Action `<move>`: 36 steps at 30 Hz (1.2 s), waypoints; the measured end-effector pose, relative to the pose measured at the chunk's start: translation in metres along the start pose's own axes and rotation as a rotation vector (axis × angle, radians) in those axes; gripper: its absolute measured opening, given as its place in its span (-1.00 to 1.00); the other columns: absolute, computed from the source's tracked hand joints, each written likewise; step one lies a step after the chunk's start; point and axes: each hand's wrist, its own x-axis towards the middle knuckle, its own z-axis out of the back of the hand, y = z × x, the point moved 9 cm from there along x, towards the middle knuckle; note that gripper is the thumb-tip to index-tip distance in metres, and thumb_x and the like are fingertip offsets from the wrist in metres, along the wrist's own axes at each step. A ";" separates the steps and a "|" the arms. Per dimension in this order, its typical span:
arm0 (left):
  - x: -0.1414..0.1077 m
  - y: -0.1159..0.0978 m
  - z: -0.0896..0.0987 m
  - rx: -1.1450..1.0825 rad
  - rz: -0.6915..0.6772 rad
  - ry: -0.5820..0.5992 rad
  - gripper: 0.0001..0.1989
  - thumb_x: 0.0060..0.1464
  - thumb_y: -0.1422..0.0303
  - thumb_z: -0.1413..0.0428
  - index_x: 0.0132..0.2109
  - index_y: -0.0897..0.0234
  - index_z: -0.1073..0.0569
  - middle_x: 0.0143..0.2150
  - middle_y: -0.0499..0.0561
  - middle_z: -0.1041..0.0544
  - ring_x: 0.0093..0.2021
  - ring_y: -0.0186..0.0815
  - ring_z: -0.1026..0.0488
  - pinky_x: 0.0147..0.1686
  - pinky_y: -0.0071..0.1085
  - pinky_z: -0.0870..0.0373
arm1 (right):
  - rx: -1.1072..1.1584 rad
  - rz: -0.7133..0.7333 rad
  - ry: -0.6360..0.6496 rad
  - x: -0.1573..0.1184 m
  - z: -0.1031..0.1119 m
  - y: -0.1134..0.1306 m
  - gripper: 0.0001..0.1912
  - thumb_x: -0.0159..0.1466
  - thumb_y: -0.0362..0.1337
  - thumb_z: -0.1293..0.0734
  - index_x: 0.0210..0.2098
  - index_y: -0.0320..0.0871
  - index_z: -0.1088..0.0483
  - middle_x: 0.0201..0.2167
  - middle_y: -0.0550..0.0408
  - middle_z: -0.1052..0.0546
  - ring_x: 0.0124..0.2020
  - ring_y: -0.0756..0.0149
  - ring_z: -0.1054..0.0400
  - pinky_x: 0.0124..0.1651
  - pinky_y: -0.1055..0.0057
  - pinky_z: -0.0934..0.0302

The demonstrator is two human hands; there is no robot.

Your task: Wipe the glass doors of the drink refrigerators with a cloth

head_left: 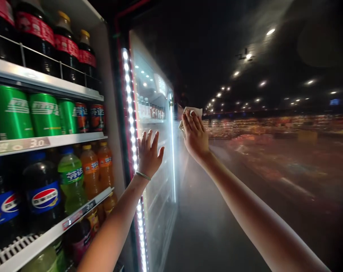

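My left hand [149,155] is raised with its fingers spread and nothing in it, just right of a strip of white lights [129,102]; a thin band circles its wrist. Whether it touches the surface in front of it cannot be made out. My right hand [194,134] holds a pale, crumpled cloth [198,112] under its fingers, flat against what looks like a glass door panel [185,181]. Part of the cloth sticks out above and to the left of the fingers.
An open cooler shelf [47,141] at the left carries green cans [44,113], dark cola bottles [45,198] and orange drinks [90,166]. Beyond the light strip, another lit cooler [153,113] holds small bottles. Store goods and ceiling lights blur at the right.
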 end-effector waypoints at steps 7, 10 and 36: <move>-0.023 0.079 0.038 0.096 0.067 0.049 -0.42 0.34 0.25 -0.04 0.44 0.25 -0.21 0.48 0.31 -0.19 0.52 0.13 0.00 0.43 0.23 -0.01 | 0.178 0.071 0.131 0.015 -0.104 0.108 -0.41 0.47 -0.46 -0.09 0.47 -0.22 -0.08 0.43 -0.12 -0.21 0.48 0.09 -0.07 0.53 -0.04 -0.03; -0.032 0.099 0.054 0.109 0.083 0.030 -0.43 0.34 0.27 -0.04 0.42 0.30 -0.24 0.47 0.32 -0.20 0.52 0.12 0.00 0.45 0.18 0.00 | 0.205 0.121 0.136 0.015 -0.129 0.140 -0.45 0.48 -0.44 -0.10 0.43 -0.20 -0.16 0.39 -0.10 -0.30 0.46 0.13 -0.11 0.52 0.01 -0.07; -0.007 -0.146 -0.039 -0.272 -0.143 0.030 -0.39 0.38 0.26 0.00 0.49 0.15 -0.09 0.50 0.23 -0.17 0.55 0.07 0.07 0.46 0.21 0.04 | -0.235 -0.041 0.172 -0.067 0.121 -0.106 -0.33 0.42 -0.49 -0.07 0.50 -0.14 -0.02 0.47 0.00 -0.15 0.52 0.13 0.06 0.55 -0.04 0.03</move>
